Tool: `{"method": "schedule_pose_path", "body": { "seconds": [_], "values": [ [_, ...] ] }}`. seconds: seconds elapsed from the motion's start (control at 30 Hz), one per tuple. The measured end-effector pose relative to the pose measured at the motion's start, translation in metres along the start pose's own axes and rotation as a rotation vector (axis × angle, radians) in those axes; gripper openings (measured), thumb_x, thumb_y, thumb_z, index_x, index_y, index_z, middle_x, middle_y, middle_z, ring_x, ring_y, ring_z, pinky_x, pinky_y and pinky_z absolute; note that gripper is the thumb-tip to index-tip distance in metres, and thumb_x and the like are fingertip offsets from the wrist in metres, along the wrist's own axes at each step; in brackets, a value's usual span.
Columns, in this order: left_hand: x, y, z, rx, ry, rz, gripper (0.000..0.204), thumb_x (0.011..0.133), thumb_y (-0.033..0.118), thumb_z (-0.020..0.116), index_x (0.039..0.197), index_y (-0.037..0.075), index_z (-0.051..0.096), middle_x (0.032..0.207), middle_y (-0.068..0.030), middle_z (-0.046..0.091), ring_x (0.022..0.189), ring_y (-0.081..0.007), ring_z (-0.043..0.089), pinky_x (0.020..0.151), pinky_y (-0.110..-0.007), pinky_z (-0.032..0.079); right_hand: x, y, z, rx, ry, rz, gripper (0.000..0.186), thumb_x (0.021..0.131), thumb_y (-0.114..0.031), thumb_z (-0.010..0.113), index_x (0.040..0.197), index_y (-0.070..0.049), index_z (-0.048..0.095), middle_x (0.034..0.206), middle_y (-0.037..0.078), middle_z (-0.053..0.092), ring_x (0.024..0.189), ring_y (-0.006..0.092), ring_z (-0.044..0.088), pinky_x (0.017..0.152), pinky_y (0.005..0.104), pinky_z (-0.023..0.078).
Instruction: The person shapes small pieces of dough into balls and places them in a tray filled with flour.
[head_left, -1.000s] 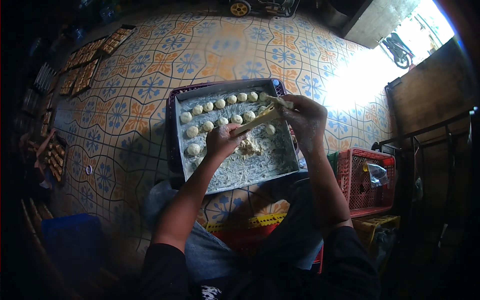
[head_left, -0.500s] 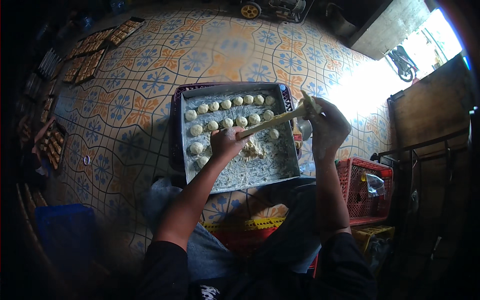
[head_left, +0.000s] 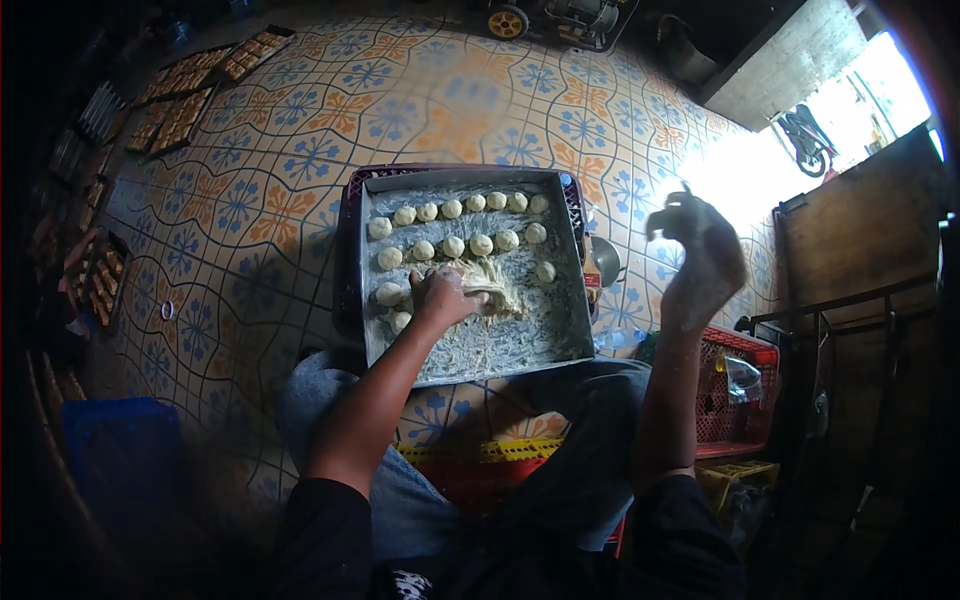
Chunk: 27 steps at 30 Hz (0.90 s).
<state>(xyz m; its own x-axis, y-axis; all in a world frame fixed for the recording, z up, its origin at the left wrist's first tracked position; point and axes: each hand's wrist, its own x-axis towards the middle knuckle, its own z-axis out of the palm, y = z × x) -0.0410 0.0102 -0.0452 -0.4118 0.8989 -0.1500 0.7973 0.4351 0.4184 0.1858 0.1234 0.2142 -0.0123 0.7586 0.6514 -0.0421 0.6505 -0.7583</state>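
Note:
A square metal tray, dusted and smeared with flour, lies in front of me. Rows of small round dough balls run across its far half and down its left side. My left hand is closed round one end of a soft, stretchy piece of dough, which lies loosely in the middle of the tray. Raised above the floor to the right of the tray is my right hand, floury, its fingers bent and apart, with no dough visible in them.
Beneath the tray is a dark purple crate. A brush and a metal bowl sit at its right side. A red crate stands to the right, a blue one at left. Trays of baked pieces lie far left.
The dough strand stretched between my hands has dropped into the tray. My right hand has swung outward to the right without it, while my left has lowered slightly.

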Motion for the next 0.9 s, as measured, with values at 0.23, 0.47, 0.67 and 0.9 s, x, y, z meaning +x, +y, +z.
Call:
{"method": "schedule_pose_path", "body": {
  "seconds": [0.23,0.47,0.67,0.9],
  "values": [
    [0.005,0.035,-0.050,-0.232,-0.053,0.150,0.064,0.083,0.050,0.075,0.138,0.020,0.062,0.128,-0.0133,0.071,0.127,-0.0295,0.062,0.118,-0.054,0.028,-0.025,0.078,0.000,-0.195,-0.662,0.406,0.022,0.082,-0.005,0.077,0.104,-0.004,0.079,0.086,0.005,0.077,0.076,0.0102,0.068,0.071,0.0285,0.057],
    [0.010,0.041,-0.063,-0.260,0.154,0.231,0.043,0.087,0.045,0.074,0.121,0.019,0.072,0.095,-0.0073,0.076,0.091,-0.0268,0.071,0.112,-0.046,0.036,-0.148,0.243,-0.001,-0.803,-1.043,0.473,0.016,0.077,-0.018,0.078,0.090,-0.009,0.079,0.083,0.016,0.075,0.080,0.0325,0.074,0.076,0.0421,0.059],
    [0.009,0.034,-0.068,-0.288,0.174,0.224,0.037,0.087,0.045,0.074,0.114,0.019,0.074,0.102,-0.0062,0.076,0.095,-0.0261,0.071,0.114,-0.049,0.033,-0.201,0.274,-0.022,-0.956,-1.219,0.351,0.054,0.081,-0.042,0.077,0.119,-0.005,0.066,0.116,0.020,0.067,0.103,0.0395,0.064,0.087,0.0468,0.057],
    [0.003,0.031,-0.078,-0.277,0.180,0.213,0.033,0.087,0.044,0.073,0.109,0.019,0.076,0.110,-0.0040,0.077,0.107,-0.0255,0.070,0.113,-0.050,0.033,-0.210,0.242,-0.012,-0.900,-1.097,0.212,0.042,0.078,-0.028,0.081,0.109,-0.001,0.071,0.126,0.021,0.060,0.113,0.0417,0.059,0.095,0.0477,0.054]
  ]
}}
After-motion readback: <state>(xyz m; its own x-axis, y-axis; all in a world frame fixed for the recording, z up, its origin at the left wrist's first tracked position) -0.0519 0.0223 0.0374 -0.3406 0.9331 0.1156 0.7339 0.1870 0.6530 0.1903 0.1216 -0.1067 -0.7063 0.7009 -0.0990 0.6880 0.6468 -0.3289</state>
